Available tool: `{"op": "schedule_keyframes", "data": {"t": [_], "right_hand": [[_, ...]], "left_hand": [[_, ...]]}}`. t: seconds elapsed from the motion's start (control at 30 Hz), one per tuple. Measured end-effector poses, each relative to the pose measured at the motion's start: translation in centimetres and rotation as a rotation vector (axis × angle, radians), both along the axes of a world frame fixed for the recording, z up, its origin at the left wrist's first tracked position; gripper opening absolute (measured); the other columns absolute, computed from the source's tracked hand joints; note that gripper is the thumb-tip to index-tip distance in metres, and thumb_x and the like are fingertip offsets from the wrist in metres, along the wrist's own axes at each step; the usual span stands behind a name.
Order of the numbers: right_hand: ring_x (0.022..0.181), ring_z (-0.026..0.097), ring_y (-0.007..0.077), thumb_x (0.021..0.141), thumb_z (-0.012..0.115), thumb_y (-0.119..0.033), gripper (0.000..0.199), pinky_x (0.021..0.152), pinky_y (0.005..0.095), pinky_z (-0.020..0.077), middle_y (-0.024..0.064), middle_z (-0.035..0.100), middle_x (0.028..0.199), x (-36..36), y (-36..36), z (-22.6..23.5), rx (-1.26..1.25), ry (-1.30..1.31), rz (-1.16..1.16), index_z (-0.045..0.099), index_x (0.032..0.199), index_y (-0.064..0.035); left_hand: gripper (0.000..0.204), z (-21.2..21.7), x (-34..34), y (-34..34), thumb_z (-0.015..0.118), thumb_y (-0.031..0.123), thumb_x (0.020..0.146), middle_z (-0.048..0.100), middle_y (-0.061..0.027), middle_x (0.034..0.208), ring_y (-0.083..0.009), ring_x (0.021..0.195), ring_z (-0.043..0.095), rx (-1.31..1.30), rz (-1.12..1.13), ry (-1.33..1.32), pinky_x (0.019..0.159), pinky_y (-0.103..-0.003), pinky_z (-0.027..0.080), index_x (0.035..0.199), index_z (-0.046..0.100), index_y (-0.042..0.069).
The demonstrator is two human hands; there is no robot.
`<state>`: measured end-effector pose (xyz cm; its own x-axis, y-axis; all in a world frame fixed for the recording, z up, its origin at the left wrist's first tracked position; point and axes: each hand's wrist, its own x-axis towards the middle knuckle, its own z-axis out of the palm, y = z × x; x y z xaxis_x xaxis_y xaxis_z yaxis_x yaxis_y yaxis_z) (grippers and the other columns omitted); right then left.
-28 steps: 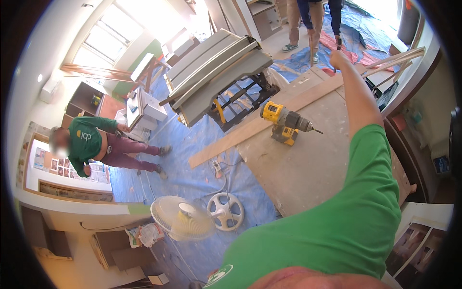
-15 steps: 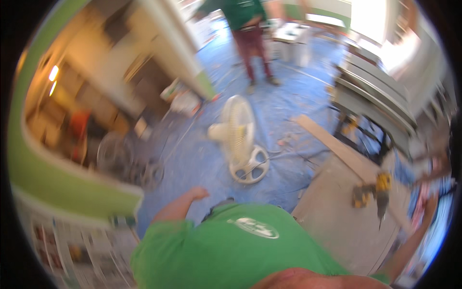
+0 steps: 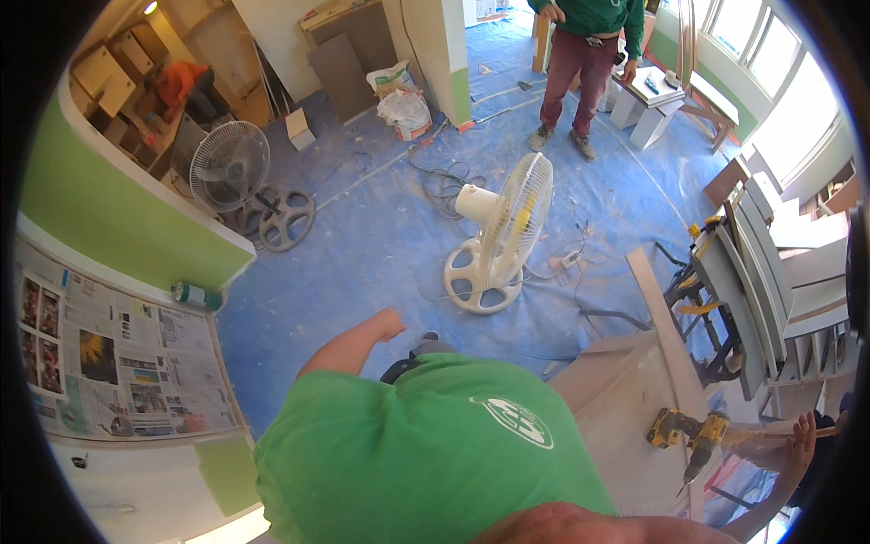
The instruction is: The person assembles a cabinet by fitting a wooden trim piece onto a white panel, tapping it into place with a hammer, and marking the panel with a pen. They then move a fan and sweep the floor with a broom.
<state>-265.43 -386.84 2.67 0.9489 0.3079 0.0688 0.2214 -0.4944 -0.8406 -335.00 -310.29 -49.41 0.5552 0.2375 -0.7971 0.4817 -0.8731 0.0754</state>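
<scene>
My left hand (image 3: 390, 324) hangs over the blue floor sheet beside my hip, fingers curled in, with nothing visible in it. Out at the far right edge, my right hand (image 3: 798, 444) is raised with its fingers stretched upward. A thin wooden strip (image 3: 825, 432) runs beside it; I cannot make out whether the hand touches it. Closest to that hand, a yellow and black cordless drill (image 3: 711, 433) with a long bit lies on a large tan board (image 3: 612, 385). Another yellow and black power tool (image 3: 671, 426) lies against the drill.
A white pedestal fan (image 3: 521, 222) stands on the sheet ahead, with cords (image 3: 449, 186) around it. A second fan (image 3: 231, 168) stands left. A person in maroon trousers (image 3: 580, 82) stands beyond; another in orange (image 3: 181, 86) bends over. Grey panels (image 3: 748, 281) are stacked right.
The view has swung left and sharpened, so the fan and the standing person sit farther right. My left hand stays low at my side; my right remains at the far right edge.
</scene>
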Motion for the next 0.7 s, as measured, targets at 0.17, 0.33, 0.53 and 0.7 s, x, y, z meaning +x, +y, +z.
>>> {"op": "schedule_keyframes", "data": {"t": [0.17, 0.33, 0.53, 0.7], "right_hand": [[0.120, 0.057, 0.0222, 0.096, 0.058, -0.037, 0.053, 0.101, 0.0384, 0.0432, 0.0142, 0.060, 0.127, -10.2, 17.2, 5.0, -0.091, -0.199, 0.152, 0.053, 0.141, -0.0118], [0.105, 0.062, 0.0190, 0.094, 0.060, -0.032, 0.046, 0.091, 0.0348, 0.0499, 0.0120, 0.065, 0.114, -20.5, 28.4, 5.5, -0.295, -0.136, 0.379, 0.060, 0.133, -0.0074], [0.101, 0.064, 0.0166, 0.093, 0.063, -0.010, 0.036, 0.090, 0.0275, 0.0500, 0.0095, 0.068, 0.112, -34.2, 41.6, -5.0, -0.362, 0.468, 0.783, 0.061, 0.128, -0.0026], [0.106, 0.063, 0.0176, 0.092, 0.063, -0.008, 0.039, 0.095, 0.0309, 0.0482, 0.0107, 0.071, 0.112, -48.0, 49.2, -16.2, -0.584, 0.634, 0.779, 0.059, 0.129, 0.0012]], "left_hand": [[0.033, 0.2, -3.7, -0.7, 0.067, 0.021, 0.085, 0.071, -0.0149, 0.090, -0.0369, 0.084, 0.069, 0.071, -0.068, 0.004, 0.072, -0.049, 0.054, 0.117, 0.065, 0.012], [0.028, 0.0, -5.8, 0.8, 0.054, 0.031, 0.095, 0.072, -0.0132, 0.084, -0.0353, 0.081, 0.069, 0.068, 0.227, -0.119, 0.074, -0.047, 0.054, 0.102, 0.070, 0.009], [0.042, -1.8, -11.7, 4.1, 0.047, 0.039, 0.098, 0.072, -0.0130, 0.078, -0.0338, 0.076, 0.068, 0.048, 0.479, -0.237, 0.076, -0.044, 0.054, 0.087, 0.071, 0.007], [0.034, -1.8, -18.3, 8.6, 0.054, 0.033, 0.096, 0.070, -0.0170, 0.079, -0.0356, 0.066, 0.066, 0.029, 0.471, -0.392, 0.072, -0.045, 0.055, 0.086, 0.070, 0.005]]}}
